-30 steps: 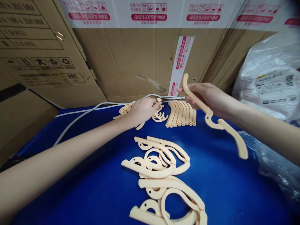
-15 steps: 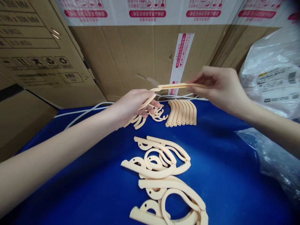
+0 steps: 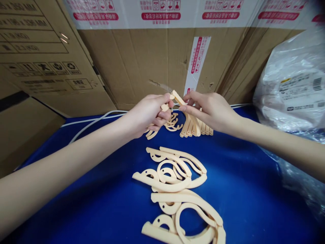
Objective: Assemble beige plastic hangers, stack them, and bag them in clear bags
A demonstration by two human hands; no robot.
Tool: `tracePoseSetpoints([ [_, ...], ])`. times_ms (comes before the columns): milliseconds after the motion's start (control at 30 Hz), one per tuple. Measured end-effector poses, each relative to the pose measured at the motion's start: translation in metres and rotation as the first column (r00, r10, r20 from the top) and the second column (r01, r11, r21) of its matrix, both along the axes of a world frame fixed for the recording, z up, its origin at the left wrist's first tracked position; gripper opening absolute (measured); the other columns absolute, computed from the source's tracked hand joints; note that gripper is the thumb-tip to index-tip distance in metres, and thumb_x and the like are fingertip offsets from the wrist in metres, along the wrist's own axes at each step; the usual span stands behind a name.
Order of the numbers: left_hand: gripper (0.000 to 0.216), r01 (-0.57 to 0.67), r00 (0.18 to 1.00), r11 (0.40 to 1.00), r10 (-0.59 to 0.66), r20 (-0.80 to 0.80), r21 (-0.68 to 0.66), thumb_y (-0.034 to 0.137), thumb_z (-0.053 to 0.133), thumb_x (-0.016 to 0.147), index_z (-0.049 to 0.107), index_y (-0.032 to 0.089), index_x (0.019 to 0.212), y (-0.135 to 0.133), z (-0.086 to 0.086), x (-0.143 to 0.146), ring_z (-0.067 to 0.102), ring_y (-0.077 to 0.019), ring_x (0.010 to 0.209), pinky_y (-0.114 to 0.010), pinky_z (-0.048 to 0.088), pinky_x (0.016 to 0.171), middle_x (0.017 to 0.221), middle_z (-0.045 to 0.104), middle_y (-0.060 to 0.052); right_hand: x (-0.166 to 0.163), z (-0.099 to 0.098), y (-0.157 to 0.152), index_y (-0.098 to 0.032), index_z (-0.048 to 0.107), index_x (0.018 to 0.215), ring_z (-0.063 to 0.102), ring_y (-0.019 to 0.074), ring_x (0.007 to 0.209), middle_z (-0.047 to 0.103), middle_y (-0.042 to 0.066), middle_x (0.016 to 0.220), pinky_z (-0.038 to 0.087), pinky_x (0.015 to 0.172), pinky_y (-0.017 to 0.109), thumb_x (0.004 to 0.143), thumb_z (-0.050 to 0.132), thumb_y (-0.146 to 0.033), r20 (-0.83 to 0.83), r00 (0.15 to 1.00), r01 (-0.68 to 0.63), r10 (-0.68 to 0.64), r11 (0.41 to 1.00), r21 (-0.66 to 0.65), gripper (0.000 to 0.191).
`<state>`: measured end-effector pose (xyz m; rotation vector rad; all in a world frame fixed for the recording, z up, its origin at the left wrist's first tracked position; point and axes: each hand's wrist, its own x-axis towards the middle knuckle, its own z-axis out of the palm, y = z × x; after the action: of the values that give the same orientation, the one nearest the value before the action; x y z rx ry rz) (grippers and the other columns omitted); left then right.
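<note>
Above the far part of the blue surface, my left hand (image 3: 149, 112) is closed on a small cream folding-hanger piece (image 3: 165, 107), mostly hidden by the fingers. My right hand (image 3: 205, 108) pinches a curved cream hanger arm (image 3: 179, 98), whose end meets the left-hand piece at the fingertips. Whether the two are joined, I cannot tell. Below my right hand, several loose hanger arms (image 3: 207, 128) lie side by side in a row. Loose hanger hooks (image 3: 174, 126) are piled beside my left hand, which partly covers them. Nearer me lie several folded hangers (image 3: 162, 185) with arms and hooks together, overlapping.
Cardboard boxes (image 3: 142, 61) wall off the back and left. A white cable (image 3: 101, 118) runs along the back edge of the blue surface (image 3: 101, 203). On the right is a clear plastic bag (image 3: 286, 115) with a label.
My right hand has moved left and down, close to my left hand. The hanger arm has swung from nearly level to slanting down toward me. The left-hand piece has turned.
</note>
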<state>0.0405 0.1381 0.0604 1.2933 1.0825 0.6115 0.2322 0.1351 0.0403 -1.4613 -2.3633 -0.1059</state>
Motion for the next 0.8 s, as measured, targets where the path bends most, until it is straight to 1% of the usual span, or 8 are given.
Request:
tracePoseSetpoints([
  [200, 0.025, 0.034, 0.997, 0.999, -0.032, -0.068, 0.032, 0.033, 0.036, 0.098, 0.044, 0.022, 0.077, 0.004, 0.004, 0.000, 0.013, -0.0036, 0.035, -0.017, 0.009, 0.036, 0.050, 0.022, 0.008, -0.002, 0.005, -0.005, -0.019, 0.062, 0.085, 0.057, 0.0181, 0.063, 0.061, 0.005, 0.068, 0.035, 0.062, 0.029, 0.099, 0.037, -0.036, -0.054, 0.998, 0.007, -0.009, 1.000, -0.029, 0.033],
  [300, 0.026, -0.009, 0.989, 0.982, 0.036, -0.142, 0.190, 0.031, 0.035, 0.098, 0.044, 0.021, 0.076, 0.005, -0.009, 0.004, 0.021, -0.0049, 0.036, -0.019, 0.016, 0.039, 0.051, 0.028, 0.007, -0.005, 0.003, 0.005, -0.019, 0.059, 0.070, 0.050, 0.0123, 0.050, 0.057, 0.002, 0.058, 0.035, 0.054, 0.027, 0.098, 0.042, -0.038, -0.309, 0.951, -0.084, 0.013, 0.972, -0.219, 0.038],
  [433, 0.032, 0.065, 0.952, 0.725, 0.161, -0.260, 0.686, 0.035, 0.035, 0.099, 0.049, 0.020, 0.075, 0.009, -0.025, 0.001, 0.043, -0.0099, 0.052, -0.022, 0.033, 0.052, 0.060, 0.045, 0.002, 0.006, -0.007, 0.034, -0.018, 0.060, 0.071, 0.035, 0.0069, 0.037, 0.057, 0.000, 0.056, 0.027, 0.039, 0.024, 0.092, 0.053, -0.040, -0.670, 0.711, -0.307, -0.214, 0.762, -0.570, 0.032],
  [500, 0.035, 0.143, 0.912, 0.645, 0.208, -0.353, 0.751, 0.035, 0.035, 0.098, 0.055, 0.019, 0.075, 0.015, -0.027, -0.008, 0.049, -0.0126, 0.062, -0.023, 0.037, 0.060, 0.065, 0.052, 0.000, 0.019, -0.012, 0.045, -0.018, 0.060, 0.074, 0.035, 0.0068, 0.038, 0.052, -0.001, 0.055, 0.025, 0.037, 0.023, 0.093, 0.052, -0.036, -0.711, 0.642, -0.302, -0.285, 0.759, -0.576, 0.027],
  [567, 0.038, 0.226, 0.847, 0.682, 0.216, -0.486, 0.696, 0.034, 0.035, 0.095, 0.062, 0.018, 0.075, 0.025, -0.028, -0.022, 0.053, -0.0149, 0.070, -0.025, 0.038, 0.064, 0.070, 0.056, -0.001, 0.035, -0.015, 0.048, -0.020, 0.058, 0.078, 0.037, 0.0086, 0.040, 0.049, -0.002, 0.054, 0.027, 0.039, 0.024, 0.095, 0.047, -0.037, -0.708, 0.652, -0.167, -0.273, 0.858, -0.485, 0.028],
  [667, 0.035, 0.286, 0.733, 0.749, 0.230, -0.640, 0.597, 0.038, 0.040, 0.092, 0.067, 0.018, 0.083, 0.043, -0.032, -0.046, 0.052, -0.0162, 0.066, -0.026, 0.035, 0.060, 0.066, 0.055, -0.001, 0.055, -0.019, 0.039, -0.021, 0.056, 0.083, 0.048, 0.0125, 0.051, 0.054, -0.001, 0.062, 0.037, 0.049, 0.026, 0.094, 0.050, -0.036, -0.536, 0.837, 0.040, -0.112, 0.989, -0.144, 0.019],
  [733, 0.030, 0.293, 0.658, 0.761, 0.278, -0.700, 0.578, 0.041, 0.048, 0.088, 0.065, 0.017, 0.092, 0.051, -0.039, -0.059, 0.053, -0.0173, 0.066, -0.027, 0.037, 0.061, 0.070, 0.058, -0.001, 0.065, -0.022, 0.029, -0.020, 0.055, 0.086, 0.054, 0.0154, 0.060, 0.058, 0.002, 0.071, 0.041, 0.055, 0.029, 0.090, 0.056, -0.034, -0.342, 0.940, 0.050, -0.013, 0.994, 0.099, 0.014],
  [800, 0.031, 0.342, 0.595, 0.684, 0.373, -0.712, 0.644, 0.038, 0.053, 0.086, 0.061, 0.015, 0.104, 0.053, -0.045, -0.064, 0.058, -0.0219, 0.083, -0.031, 0.042, 0.073, 0.091, 0.063, -0.007, 0.071, -0.027, 0.019, -0.019, 0.055, 0.088, 0.059, 0.0185, 0.070, 0.062, 0.006, 0.083, 0.044, 0.060, 0.031, 0.090, 0.056, -0.032, -0.171, 0.984, -0.011, 0.049, 0.976, 0.218, 0.013],
])
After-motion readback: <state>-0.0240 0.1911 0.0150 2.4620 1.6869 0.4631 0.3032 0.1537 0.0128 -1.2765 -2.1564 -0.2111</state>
